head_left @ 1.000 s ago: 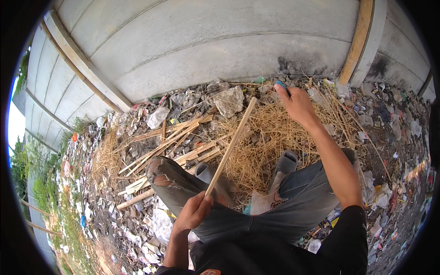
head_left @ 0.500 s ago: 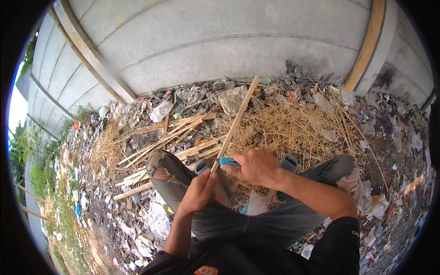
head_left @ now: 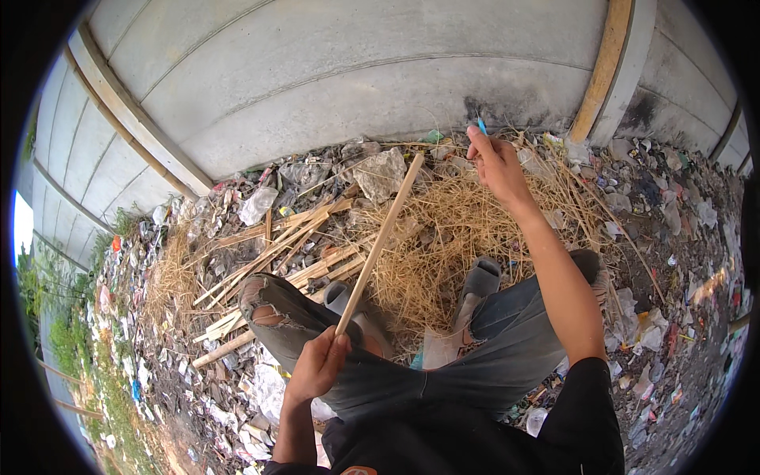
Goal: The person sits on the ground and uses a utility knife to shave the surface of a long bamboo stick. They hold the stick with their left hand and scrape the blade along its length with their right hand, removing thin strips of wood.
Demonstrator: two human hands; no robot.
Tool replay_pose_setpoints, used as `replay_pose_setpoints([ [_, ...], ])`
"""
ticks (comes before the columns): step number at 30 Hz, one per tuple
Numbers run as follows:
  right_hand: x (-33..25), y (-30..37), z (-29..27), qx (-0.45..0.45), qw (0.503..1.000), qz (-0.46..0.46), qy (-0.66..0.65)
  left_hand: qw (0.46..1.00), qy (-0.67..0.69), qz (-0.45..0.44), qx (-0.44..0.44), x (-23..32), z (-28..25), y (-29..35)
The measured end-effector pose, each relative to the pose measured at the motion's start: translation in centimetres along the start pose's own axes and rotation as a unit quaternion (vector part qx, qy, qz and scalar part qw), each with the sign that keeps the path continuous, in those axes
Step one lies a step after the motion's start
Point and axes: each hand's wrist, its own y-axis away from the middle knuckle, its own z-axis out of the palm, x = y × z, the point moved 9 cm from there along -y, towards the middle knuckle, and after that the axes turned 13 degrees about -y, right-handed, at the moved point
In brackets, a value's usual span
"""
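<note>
My left hand (head_left: 318,364) is closed around the lower end of a long, pale bamboo strip (head_left: 383,239), which slants up and away from my left knee. My right hand (head_left: 499,168) is stretched out far ahead, apart from the strip. Its fingers are closed on a blue utility knife (head_left: 482,126); only a small part of the knife shows and its blade cannot be made out. Beneath the strip, a heap of straw-like shavings (head_left: 443,245) covers the ground between and beyond my sandalled feet.
More bamboo strips (head_left: 277,245) lie piled beyond my left knee. A grey rock (head_left: 380,174) sits by the concrete wall (head_left: 340,95), where a wooden post (head_left: 606,71) stands at the right. Scattered litter (head_left: 253,400) surrounds me, and plants (head_left: 71,332) grow at the far left.
My right hand has swept forward and right with the knife, away from the strip. My left hand, still gripping the strip, has drawn back slightly toward me.
</note>
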Motion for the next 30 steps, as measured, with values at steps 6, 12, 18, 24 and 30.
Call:
replay_pose_setpoints([
  [6, -1.7, 3.8, 7.2, -0.126, 0.991, 0.031, -0.041, 1.0, -0.011, 0.026, -0.001, 1.8, 0.2, -0.5],
  [12, 0.6, 5.8, 9.3, -0.139, 0.983, 0.067, -0.099, 0.999, -0.047, 0.028, -0.001, 2.6, 0.5, -1.3],
  [18, 1.7, 9.5, 12.7, -0.211, 0.969, 0.098, -0.079, 0.998, 0.064, 0.012, -0.01, 1.8, 1.3, -2.3],
  [24, -0.2, 10.8, 13.9, -0.257, 0.965, 0.032, -0.035, 0.985, 0.168, -0.007, 0.023, 1.6, 1.6, -3.2],
  [30, -2.9, 13.4, 13.8, -0.25, 0.94, -0.108, 0.208, 0.988, 0.129, -0.003, 0.08, 1.9, 0.4, -3.7],
])
